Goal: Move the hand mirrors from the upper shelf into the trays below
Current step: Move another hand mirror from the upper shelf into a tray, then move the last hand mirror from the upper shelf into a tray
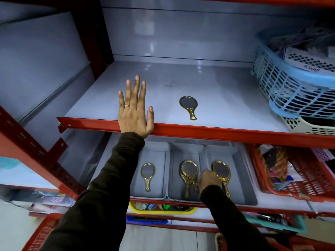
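Note:
One gold hand mirror [188, 104] lies face up on the upper shelf [226, 98], handle toward the red front edge. My left hand [135, 109] rests flat and open on that shelf, to the left of the mirror and apart from it. Below stand three grey trays side by side. The left tray [155, 146] holds one mirror [147, 172]. The middle tray [186, 148] holds a small stack of mirrors [189, 169]. My right hand [208, 181] is closed on the neck of a mirror [221, 171] lying in the right tray [243, 178].
A blue mesh basket [290, 87] full of goods sits on a white basket [308, 126] at the upper shelf's right end. A red basket [299, 180] stands right of the trays. A yellow tray [163, 211] lies on the shelf beneath. Red uprights frame the left side.

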Demonstrator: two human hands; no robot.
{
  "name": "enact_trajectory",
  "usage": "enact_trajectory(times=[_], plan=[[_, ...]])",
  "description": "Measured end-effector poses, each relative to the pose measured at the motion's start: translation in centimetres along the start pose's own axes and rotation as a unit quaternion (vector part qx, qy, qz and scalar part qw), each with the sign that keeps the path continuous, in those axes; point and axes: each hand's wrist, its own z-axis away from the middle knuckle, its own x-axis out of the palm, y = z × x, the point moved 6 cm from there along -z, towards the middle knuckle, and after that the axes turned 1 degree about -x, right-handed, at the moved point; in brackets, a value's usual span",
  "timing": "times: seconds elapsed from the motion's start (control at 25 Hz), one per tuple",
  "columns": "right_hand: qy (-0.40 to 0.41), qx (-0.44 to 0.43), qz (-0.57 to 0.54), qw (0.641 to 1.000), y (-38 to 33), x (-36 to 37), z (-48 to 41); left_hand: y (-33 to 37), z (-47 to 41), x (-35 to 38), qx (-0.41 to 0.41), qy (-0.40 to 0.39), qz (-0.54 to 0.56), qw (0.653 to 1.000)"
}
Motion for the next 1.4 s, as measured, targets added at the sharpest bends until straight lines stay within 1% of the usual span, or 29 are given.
enact_trajectory(times=[0.08,0.2,0.24,0.32,0.36,0.4,0.48,0.52,0.56,0.6,0.64,0.72,0.8,0.92,1.12,1.24,1.4], plan=[[0.0,0.003,-0.053,0.999,0.3,-1.9,0.4,0.0,0.0,0.0,-0.001,-0.005,-0.001,1.0],[0.019,-0.02,-0.126,0.992,-0.2,-7.0,2.7,0.0,0.0,-0.1,-0.001,-0.006,-0.005,1.0],[0.025,-0.033,-0.162,0.986,-0.8,-9.2,4.1,0.0,0.1,-0.1,-0.001,-0.007,-0.005,1.0],[-0.001,-0.066,-0.248,0.967,-2.9,-14.0,7.5,-0.1,0.2,0.0,0.0,-0.007,-0.005,1.0],[-0.008,-0.097,-0.278,0.956,-4.4,-16.5,8.9,-0.1,0.2,0.0,-0.001,-0.007,-0.004,1.0],[0.007,-0.133,-0.295,0.946,-5.8,-18.9,9.9,-0.1,0.3,-0.1,-0.002,-0.006,-0.003,1.0],[0.085,-0.173,-0.326,0.926,-8.6,-23.3,9.8,-0.1,0.2,-0.2,-0.006,-0.004,-0.001,1.0],[0.133,-0.177,-0.326,0.919,-9.9,-24.9,8.7,-0.1,0.2,-0.3,-0.006,-0.003,0.0,1.0],[0.175,-0.176,-0.303,0.92,-11.2,-25.9,7.1,-0.1,0.1,-0.4,-0.006,-0.003,0.002,1.0],[0.2,-0.162,-0.254,0.932,-12.4,-26.2,5.4,-0.2,0.1,-0.4,-0.005,-0.005,0.003,1.0],[0.205,-0.141,-0.198,0.948,-13.3,-26.1,3.6,-0.2,0.0,-0.4,-0.003,-0.007,0.005,1.0],[0.174,-0.087,-0.111,0.975,-14.3,-24.9,1.1,-0.2,0.1,-0.3,-0.001,-0.008,0.007,1.0],[0.146,-0.069,-0.071,0.984,-14.9,-23.9,0.0,-0.2,0.1,-0.3,0.0,-0.005,0.007,1.0],[0.15,-0.055,-0.058,0.985,-15.4,-23.8,-0.7,-0.2,0.1,-0.3,0.001,-0.003,0.007,1.0],[0.147,-0.044,-0.067,0.986,-15.3,-23.6,-0.4,-0.3,0.2,-0.2,0.0,-0.013,0.01,1.0],[0.158,-0.054,-0.083,0.983,-14.9,-23.3,-0.1,-0.3,0.2,-0.3,0.002,-0.019,0.016,1.0],[0.178,-0.055,-0.122,0.975,-14.4,-24.6,1.7,-0.4,0.1,-0.3,0.005,-0.029,0.023,0.999]])
